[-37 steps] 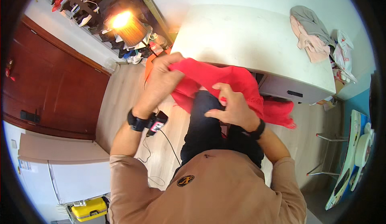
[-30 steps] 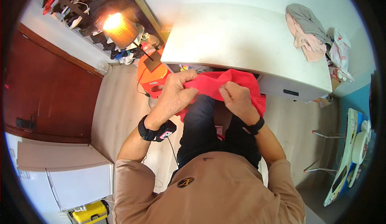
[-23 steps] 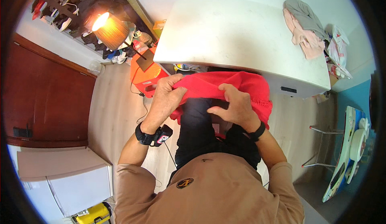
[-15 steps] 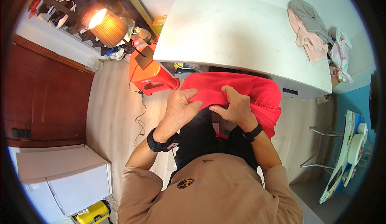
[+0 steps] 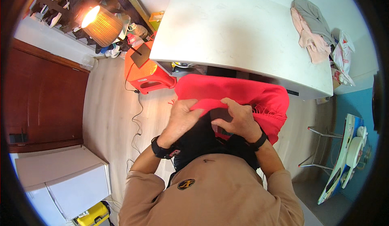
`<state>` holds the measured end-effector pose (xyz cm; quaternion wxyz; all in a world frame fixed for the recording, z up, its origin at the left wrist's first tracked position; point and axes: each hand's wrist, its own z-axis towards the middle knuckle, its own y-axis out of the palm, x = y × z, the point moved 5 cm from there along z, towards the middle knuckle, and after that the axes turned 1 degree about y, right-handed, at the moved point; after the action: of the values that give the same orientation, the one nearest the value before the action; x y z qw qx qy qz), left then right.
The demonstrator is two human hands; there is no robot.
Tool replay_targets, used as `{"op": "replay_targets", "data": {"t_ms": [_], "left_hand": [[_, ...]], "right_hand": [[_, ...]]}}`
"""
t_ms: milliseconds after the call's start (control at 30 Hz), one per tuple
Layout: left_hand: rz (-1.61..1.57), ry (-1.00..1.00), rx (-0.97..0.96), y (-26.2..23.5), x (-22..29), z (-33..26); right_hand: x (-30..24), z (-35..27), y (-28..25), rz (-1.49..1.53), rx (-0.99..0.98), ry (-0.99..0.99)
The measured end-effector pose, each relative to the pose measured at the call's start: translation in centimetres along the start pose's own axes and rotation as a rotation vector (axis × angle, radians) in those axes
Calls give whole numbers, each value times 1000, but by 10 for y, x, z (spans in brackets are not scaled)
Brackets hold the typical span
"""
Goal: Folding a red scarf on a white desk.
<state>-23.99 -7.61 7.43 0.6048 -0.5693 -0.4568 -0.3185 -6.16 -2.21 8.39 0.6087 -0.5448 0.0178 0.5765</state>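
Your left hand and right hand both pinch the near edge of the red fringed cloth, fingers clamped on its fold. The cloth runs crosswise, its long axis left to right, and spreads away from your fingertips toward the white table, hanging just short of its front edge. Both hands sit equally near; the longer bulk hangs beyond your right fingers. Left of your left fingers stands an orange box. Far beyond your right fingers lies a pink and grey garment, with a crumpled packet beside it.
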Motion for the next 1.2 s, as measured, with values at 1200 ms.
{"op": "replay_targets", "data": {"t_ms": [1200], "left_hand": [[912,61,470,-130,-106,-60]], "right_hand": [[-12,-154,-121,-150,-587,151]]}}
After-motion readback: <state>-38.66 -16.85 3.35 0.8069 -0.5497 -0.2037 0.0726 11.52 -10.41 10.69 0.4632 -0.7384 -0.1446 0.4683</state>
